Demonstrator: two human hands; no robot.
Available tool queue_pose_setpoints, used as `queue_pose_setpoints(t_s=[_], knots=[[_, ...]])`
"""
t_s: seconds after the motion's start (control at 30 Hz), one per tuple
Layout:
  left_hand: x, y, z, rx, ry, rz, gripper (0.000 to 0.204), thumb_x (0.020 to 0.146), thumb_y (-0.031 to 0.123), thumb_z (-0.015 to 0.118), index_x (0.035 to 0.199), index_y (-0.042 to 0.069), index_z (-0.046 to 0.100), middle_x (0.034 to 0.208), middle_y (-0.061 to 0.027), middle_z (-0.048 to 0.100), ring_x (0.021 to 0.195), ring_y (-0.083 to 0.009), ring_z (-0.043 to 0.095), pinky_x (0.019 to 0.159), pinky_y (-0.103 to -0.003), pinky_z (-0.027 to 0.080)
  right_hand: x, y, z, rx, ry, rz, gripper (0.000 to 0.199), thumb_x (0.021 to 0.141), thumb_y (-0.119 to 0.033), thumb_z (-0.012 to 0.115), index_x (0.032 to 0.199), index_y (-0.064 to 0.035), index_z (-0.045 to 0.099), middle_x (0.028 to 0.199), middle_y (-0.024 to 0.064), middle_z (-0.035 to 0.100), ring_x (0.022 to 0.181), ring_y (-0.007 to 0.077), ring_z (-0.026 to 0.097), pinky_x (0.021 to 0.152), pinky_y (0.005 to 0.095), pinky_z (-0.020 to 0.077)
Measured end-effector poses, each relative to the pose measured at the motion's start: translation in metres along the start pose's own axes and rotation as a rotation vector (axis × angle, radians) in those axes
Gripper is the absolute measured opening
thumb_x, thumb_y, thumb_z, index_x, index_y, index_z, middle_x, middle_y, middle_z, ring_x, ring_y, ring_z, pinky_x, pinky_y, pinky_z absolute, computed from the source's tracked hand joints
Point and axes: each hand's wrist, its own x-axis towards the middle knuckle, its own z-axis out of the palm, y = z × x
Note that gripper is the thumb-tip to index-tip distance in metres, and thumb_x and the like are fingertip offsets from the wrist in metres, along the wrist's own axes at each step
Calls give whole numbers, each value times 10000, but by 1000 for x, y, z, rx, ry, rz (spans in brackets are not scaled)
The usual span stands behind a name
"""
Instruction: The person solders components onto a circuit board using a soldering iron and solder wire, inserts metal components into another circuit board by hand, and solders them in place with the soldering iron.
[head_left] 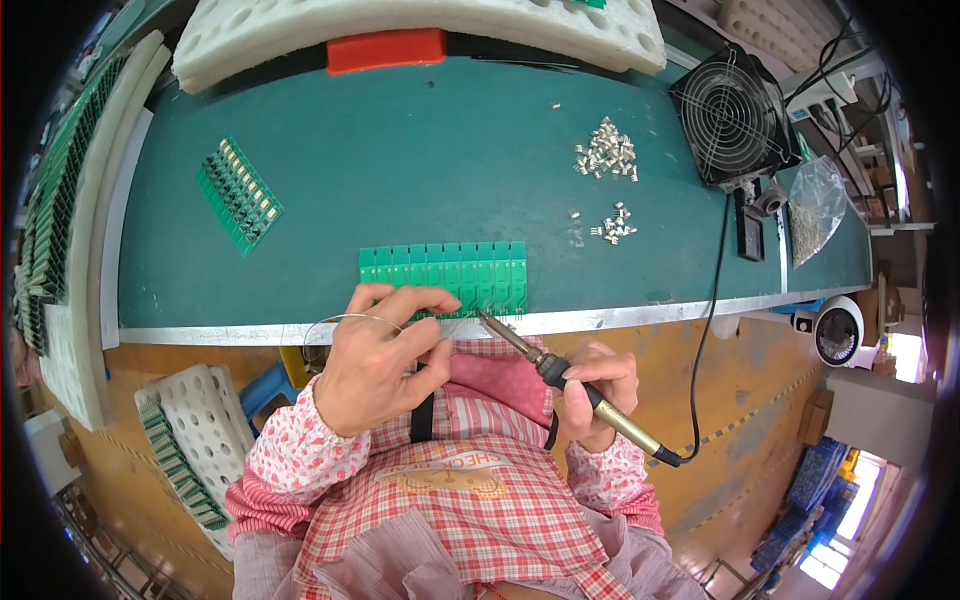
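At nine o'clock on the green bench [420, 150] lies a tilted circuit board panel [238, 195]. Her left hand [375, 365] pinches a thin solder wire [350, 318], fingers together, beside the green board strip [445, 275] at the bench's near edge. At four o'clock, the right hand [598, 385] grips a soldering iron [560, 375], tip touching the strip.
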Motion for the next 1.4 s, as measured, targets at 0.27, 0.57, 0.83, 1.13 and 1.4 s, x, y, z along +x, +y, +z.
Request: queue_pose_setpoints(t_s=[0.27,0.57,0.83,1.13,1.4], knots=[[4,0,-1,14,8,33,120,711,50,685,702,55,565,1004,-51,657,782,-194,622,807,-354,421,-1,1,1,6,-24,31,154,777,-31,641,880,-1,531,551,52,481,451,161,443,440,292,358],[5,1,1,1,5,1,151,672,25,685,632,46,542,1002,-72,681,830,-219,632,822,-365,423,-1,-1,3,10,-43,26,156,777,-29,638,889,-2,533,561,52,481,452,167,449,442,299,367],[0,-2,-5,-33,-40,-6,153,682,15,668,650,46,522,1059,-88,669,886,-244,636,838,-377,427,-2,-2,2,11,33,18,160,788,-33,637,901,11,534,562,57,478,455,171,449,443,305,372],[-2,-2,-4,-50,-9,-23,195,658,4,670,615,54,487,1076,-103,664,922,-250,642,842,-370,429,2,-2,9,19,-42,21,153,794,-42,640,900,-2,538,558,52,482,460,167,456,447,299,373],[-1,-2,-1,-60,27,-32,201,649,0,676,612,55,486,1057,-94,664,897,-246,637,824,-367,435,3,-2,11,19,-72,60,144,789,-45,641,882,-9,537,559,50,495,460,166,465,449,297,377]])
